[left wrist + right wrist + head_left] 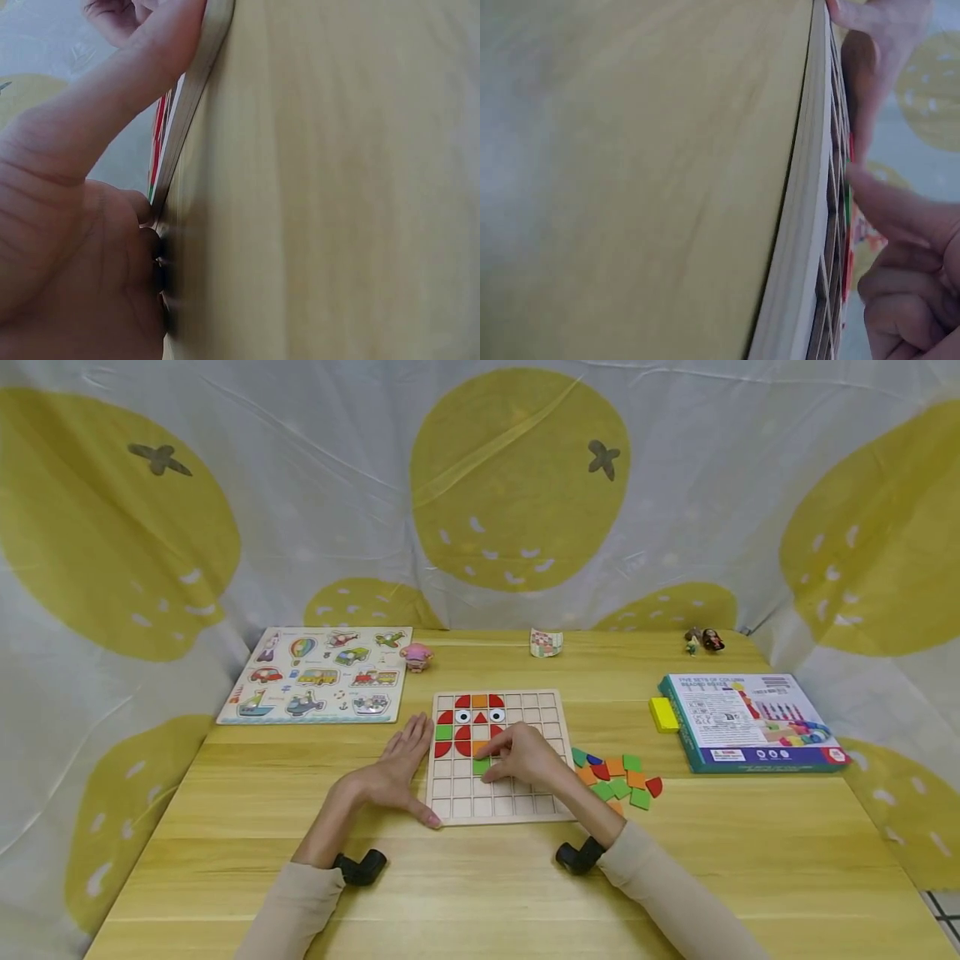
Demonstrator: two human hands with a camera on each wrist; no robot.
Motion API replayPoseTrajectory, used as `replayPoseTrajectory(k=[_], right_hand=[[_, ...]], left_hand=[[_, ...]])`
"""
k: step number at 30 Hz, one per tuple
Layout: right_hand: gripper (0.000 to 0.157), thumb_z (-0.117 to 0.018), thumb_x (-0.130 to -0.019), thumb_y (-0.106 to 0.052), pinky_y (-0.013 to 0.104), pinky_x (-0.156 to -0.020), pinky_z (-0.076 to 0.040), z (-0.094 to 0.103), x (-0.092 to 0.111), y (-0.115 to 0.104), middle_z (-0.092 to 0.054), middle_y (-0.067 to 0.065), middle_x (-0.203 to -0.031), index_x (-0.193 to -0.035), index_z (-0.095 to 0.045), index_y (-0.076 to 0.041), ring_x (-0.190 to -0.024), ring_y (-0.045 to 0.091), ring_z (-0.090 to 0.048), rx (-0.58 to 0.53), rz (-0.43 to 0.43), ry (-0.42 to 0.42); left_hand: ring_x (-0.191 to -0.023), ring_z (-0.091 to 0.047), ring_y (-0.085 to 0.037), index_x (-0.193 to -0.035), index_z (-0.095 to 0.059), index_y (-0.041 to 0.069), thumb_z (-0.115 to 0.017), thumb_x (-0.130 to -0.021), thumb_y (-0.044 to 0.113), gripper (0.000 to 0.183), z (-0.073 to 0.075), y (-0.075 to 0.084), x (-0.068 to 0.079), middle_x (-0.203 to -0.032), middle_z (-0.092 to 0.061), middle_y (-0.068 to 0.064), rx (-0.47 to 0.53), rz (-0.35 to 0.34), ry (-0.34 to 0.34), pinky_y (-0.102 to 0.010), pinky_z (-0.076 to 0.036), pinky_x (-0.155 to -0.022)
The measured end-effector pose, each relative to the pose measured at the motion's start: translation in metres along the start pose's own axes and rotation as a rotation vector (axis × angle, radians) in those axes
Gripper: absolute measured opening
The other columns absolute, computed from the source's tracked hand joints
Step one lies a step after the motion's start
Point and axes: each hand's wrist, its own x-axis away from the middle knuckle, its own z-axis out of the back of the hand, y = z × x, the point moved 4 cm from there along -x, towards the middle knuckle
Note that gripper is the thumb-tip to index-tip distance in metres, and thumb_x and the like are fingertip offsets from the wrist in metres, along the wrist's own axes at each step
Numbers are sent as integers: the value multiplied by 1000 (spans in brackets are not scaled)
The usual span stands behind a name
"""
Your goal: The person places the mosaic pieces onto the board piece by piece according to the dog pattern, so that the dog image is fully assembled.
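Grid board (462, 787) sits mid-table (480, 893), loose tiles (618, 787) right by its 3 o'clock side, bead set box (753, 727) further out that way, vehicle peg puzzle (343, 687) at 10, card (546, 643) around 1.

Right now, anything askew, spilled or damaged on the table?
Nothing looks spilled or damaged. Only the loose tiles look untidy: jumbled at mixed angles right of the squared-off grid board.
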Motion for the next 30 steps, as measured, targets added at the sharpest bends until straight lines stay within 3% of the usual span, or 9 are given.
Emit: replayPoseTrajectory(k=[5, 7, 10, 16, 23, 30], right_hand=[[22, -80, -79, -16, 21, -47, -23, 33, 19, 12, -45, -2, -59, -101, -77, -16, -52, 14, -31, 22, 35, 39], [23, -78, -81, -17, 21, -45, -24, 54, 31, 24, -36, -1, -55, -104, -76, -15, -49, 13, -29, 43, 37, 72], [24, -76, -83, -19, 22, -42, -25, 86, 50, 51, -34, -2, -55, -107, -75, -14, -47, 11, -28, 75, 25, 99], [29, -76, -83, -23, 22, -43, -26, 134, 87, 102, -35, -2, -59, -109, -74, -12, -48, 12, -33, 122, -119, 158], [33, -80, -78, -32, 24, -47, -26, 147, 93, 128, -35, -4, -60, -103, -74, -11, -54, 14, -34, 82, -272, 202], [31, -80, -79, -29, 24, -49, -27, 144, 79, 130, -36, -6, -54, -98, -74, -6, -51, 11, -32, 5, -275, 211]], left_hand=[[-149, 20, -35, -153, 13, 3, -85, -57, 61, 149, 0, 1, -1, -160, 21, -19, -3, 0, -2, -55, 2, -122], [-149, 20, -35, -153, 14, 4, -85, -57, 61, 149, -1, 0, -1, -160, 22, -19, -1, 1, -2, -55, 2, -122], [-148, 20, -36, -153, 14, 3, -85, -57, 60, 149, -1, -1, -1, -159, 22, -19, 4, 3, 1, -56, 2, -122], [-148, 20, -37, -152, 14, 2, -85, -58, 61, 149, -1, -1, -3, -159, 22, -20, 1, -13, 2, -57, 2, -121], [-148, 19, -38, -152, 14, 1, -85, -58, 59, 148, -1, 0, -3, -159, 22, -21, 7, -20, 8, -57, 2, -121], [-148, 19, -38, -152, 13, 2, -85, -58, 59, 148, -1, 0, -2, -159, 22, -21, 7, -18, 5, -57, 2, -121]])
